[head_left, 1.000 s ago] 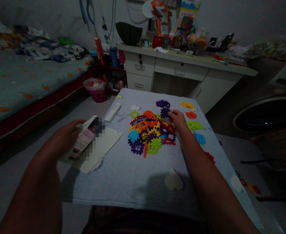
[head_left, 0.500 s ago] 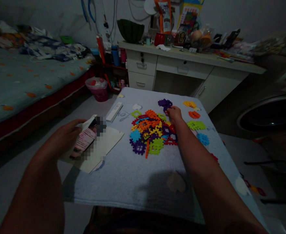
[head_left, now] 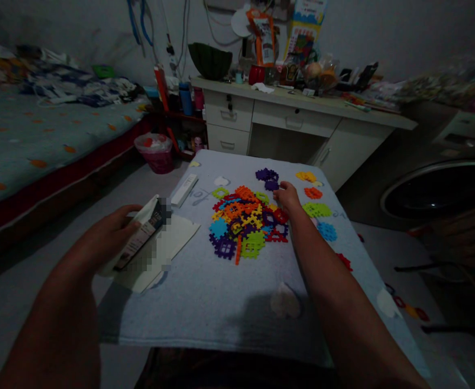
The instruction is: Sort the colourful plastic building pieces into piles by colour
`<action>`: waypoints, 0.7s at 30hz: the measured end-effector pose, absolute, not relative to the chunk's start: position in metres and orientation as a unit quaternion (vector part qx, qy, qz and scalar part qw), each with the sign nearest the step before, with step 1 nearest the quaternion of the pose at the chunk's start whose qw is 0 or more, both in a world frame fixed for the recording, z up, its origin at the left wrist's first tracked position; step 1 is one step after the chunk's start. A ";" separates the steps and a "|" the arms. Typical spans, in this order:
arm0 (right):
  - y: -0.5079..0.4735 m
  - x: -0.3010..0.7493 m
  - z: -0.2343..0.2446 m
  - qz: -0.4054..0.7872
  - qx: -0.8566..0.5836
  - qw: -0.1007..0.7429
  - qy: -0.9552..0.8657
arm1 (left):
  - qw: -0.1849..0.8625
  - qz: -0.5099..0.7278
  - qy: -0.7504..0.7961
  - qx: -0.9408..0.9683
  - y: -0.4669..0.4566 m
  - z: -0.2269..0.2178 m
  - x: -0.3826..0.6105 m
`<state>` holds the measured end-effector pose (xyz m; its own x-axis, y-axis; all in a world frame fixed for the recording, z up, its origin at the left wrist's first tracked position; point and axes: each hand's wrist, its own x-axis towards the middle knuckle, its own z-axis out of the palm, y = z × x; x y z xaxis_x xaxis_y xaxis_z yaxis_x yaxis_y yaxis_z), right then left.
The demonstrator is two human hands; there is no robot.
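My left hand (head_left: 118, 227) is closed on the edge of a printed paper booklet (head_left: 144, 235), its pages lifted and partly blurred out, at the left side of the table. My right hand (head_left: 288, 199) is at the far side of the pile, fingers apart with nothing visible between them. Just beyond its fingertips lie purple interlocking plastic pieces (head_left: 267, 175), one slightly nearer me than the others. A heap of mixed-colour interlocking pieces (head_left: 241, 219) fills the table's middle. Right of my hand are small groups: yellow (head_left: 306, 176), orange (head_left: 313, 193), green (head_left: 316, 209), blue (head_left: 327, 231) and red (head_left: 344, 262).
A long white box (head_left: 185, 190) lies on the cloth-covered table (head_left: 205, 302) near its left edge. Behind stands a white desk (head_left: 229, 111) with clutter on top. A bed (head_left: 51, 129) and a pink bin (head_left: 156, 156) are left, a washing machine (head_left: 435, 156) right.
My right hand has let go of a purple piece beside the other purple ones and drawn slightly back. The left hand still holds the booklet, its page tilted a little differently. The view has shifted slightly.
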<state>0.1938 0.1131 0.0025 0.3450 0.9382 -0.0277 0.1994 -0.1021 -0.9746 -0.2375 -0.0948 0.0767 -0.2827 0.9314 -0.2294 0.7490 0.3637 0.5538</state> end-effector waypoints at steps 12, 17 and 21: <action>0.110 0.204 0.003 0.250 -0.693 0.334 -0.587 | 0.162 -0.014 0.803 0.574 -0.094 0.073 -0.194; 0.110 0.194 0.003 0.241 -0.690 0.307 -0.609 | 0.104 -0.045 0.784 0.611 -0.104 0.068 -0.168; 0.100 0.193 0.007 0.242 -0.668 0.317 -0.628 | 0.024 -0.049 0.765 0.642 -0.113 0.058 -0.148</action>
<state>0.1932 0.1003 0.0073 0.0947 0.9927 0.0745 0.6849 -0.0107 -0.7286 -0.1483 -0.1125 0.0578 -0.1740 0.9797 -0.0994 0.9844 0.1705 -0.0430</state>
